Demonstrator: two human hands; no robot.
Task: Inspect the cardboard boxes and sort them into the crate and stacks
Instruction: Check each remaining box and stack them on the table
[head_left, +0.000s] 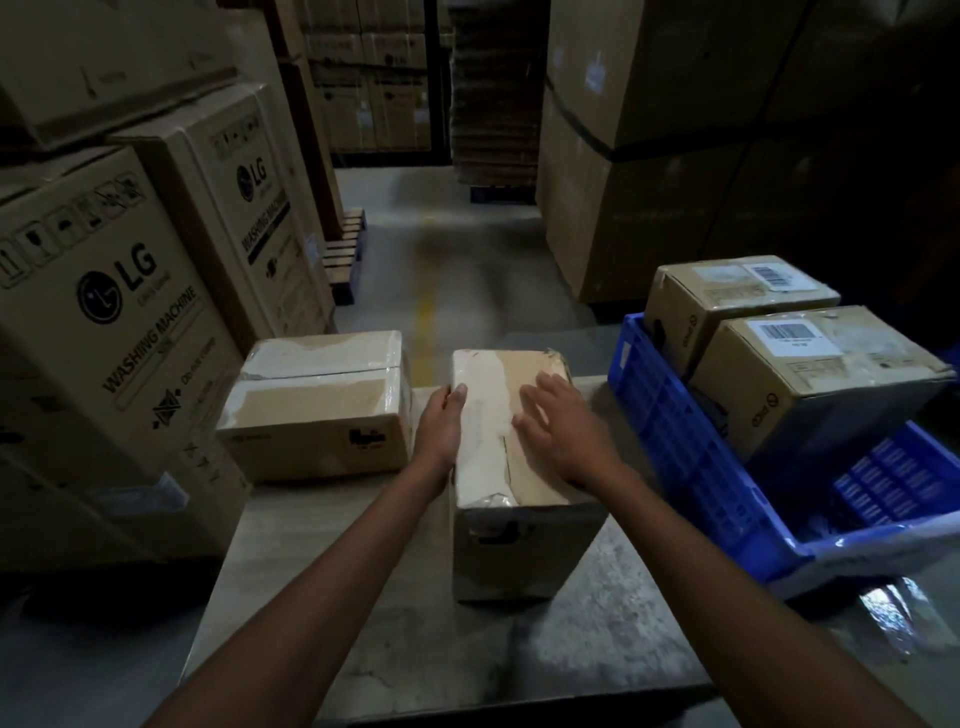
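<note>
**Centre Box Under Inspection: Handling Notes**

The work surface is a grey table. The centre box stands on it, one short end toward the person. It is a sealed cardboard carton with a wide strip of pale tape along the top. The tape is wrinkled and lifts at the near edge.

The left hand lies flat against the box's left side, thumb over the top edge. The right hand rests on the top panel with its fingers spread. Neither hand grips the box.

Handling assessment: the walls look stiff and square, so the carton should keep its shape under side pressure. Weight cannot be read from here; treat it as moderately heavy. The glossy tape is probably slick, so take hold on bare cardboard: palms on the two long sides, low down, or fingers under the bottom edges. Do not lift by the loose tape.

To the left, a second taped box sits on the table, just apart from the centre box. To the right, the blue crate holds two labelled boxes, a nearer one and a farther one, both tilted.

Beyond the table, washing-machine cartons are stacked on the left. A concrete aisle with a yellow line runs back between tall stacks.
</note>
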